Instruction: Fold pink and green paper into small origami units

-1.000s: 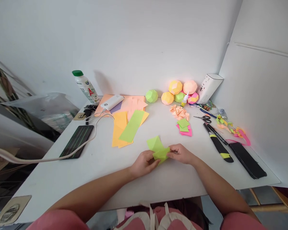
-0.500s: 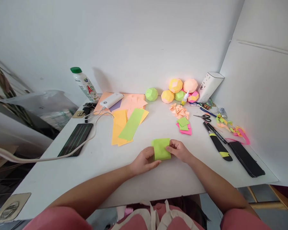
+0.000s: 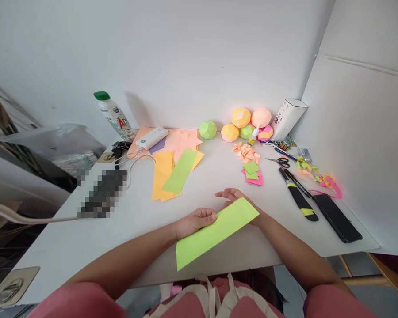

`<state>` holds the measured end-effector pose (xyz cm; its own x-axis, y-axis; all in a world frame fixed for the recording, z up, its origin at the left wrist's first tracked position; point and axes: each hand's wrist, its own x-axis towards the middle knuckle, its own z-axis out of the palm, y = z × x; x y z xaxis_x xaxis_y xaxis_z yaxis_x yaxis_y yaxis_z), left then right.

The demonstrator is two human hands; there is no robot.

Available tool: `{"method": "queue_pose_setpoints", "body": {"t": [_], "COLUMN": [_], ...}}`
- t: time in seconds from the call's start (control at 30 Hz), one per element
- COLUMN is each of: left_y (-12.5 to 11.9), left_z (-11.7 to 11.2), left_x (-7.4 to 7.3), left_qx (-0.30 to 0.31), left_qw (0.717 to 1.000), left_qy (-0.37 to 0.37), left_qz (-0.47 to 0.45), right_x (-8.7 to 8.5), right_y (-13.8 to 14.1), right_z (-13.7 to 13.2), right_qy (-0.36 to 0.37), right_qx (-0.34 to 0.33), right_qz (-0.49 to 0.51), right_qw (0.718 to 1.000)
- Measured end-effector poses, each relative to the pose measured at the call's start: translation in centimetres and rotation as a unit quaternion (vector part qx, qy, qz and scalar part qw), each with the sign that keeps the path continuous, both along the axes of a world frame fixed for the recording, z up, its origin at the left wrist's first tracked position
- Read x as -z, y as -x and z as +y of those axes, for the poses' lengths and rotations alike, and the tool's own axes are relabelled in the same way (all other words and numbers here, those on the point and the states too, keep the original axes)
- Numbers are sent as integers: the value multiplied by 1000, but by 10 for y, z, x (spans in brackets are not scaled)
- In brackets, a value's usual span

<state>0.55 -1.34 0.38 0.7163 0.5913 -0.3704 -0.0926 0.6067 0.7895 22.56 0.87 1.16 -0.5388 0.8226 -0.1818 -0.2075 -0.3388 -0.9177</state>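
Observation:
A long lime-green paper strip (image 3: 215, 234) is held slantwise above the front of the table. My left hand (image 3: 197, 222) pinches its upper edge near the middle, thumb on top. Behind the strip's right end is my right hand (image 3: 234, 196), its fingers stretched out to the left and apart; the strip hides part of its palm. Beyond the hands lie another green strip (image 3: 181, 172) on orange paper strips (image 3: 162, 176), and small green squares (image 3: 251, 168) on pink ones (image 3: 259, 180).
Faceted paper balls (image 3: 241, 118) are piled at the wall beside a glue bottle (image 3: 253, 136) and folded peach pieces (image 3: 245, 153). Scissors (image 3: 283, 162), a utility knife (image 3: 301, 203) and a black case (image 3: 337, 218) lie right. A power bank (image 3: 152, 138) and bottle (image 3: 114, 117) stand left.
The folded green paper between my hands is now opened out into a long strip. My right hand has let go and spread its fingers; my left hand keeps hold.

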Motion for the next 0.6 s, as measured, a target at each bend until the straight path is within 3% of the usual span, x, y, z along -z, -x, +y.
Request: {"method": "queue_pose_setpoints", "body": {"t": [0.1, 0.17, 0.23, 0.3, 0.37, 0.43, 0.53, 0.6], "left_y": [-1, -2, -2, 1, 5, 8, 9, 8], "left_z": [1, 5, 12, 20, 25, 26, 23, 22], "left_x": [2, 6, 10, 13, 15, 16, 21, 25], "left_qx": [19, 4, -65, -176, -250, -268, -254, -260], "left_qw": [1000, 1000, 994, 971, 936, 894, 787, 724], "left_qy": [-3, -11, -58, -152, -246, -353, -528, -600], "left_qz": [2, -26, -60, -57, -16, 67, 194, 221], "right_x": [6, 8, 8, 4, -3, -10, -18, -21], "right_y": [0, -3, -9, -16, -21, -22, -16, -10], "right_z": [2, 4, 8, 11, 12, 11, 5, -1], "right_qy": [-58, -127, -170, -190, -224, -280, -366, -390], "right_qx": [-44, -33, 55, 182, 276, 283, 172, 75], "right_qz": [0, 1, -14, -61, -122, -169, -177, -157], "right_qw": [997, 991, 984, 963, 927, 902, 897, 904]}}
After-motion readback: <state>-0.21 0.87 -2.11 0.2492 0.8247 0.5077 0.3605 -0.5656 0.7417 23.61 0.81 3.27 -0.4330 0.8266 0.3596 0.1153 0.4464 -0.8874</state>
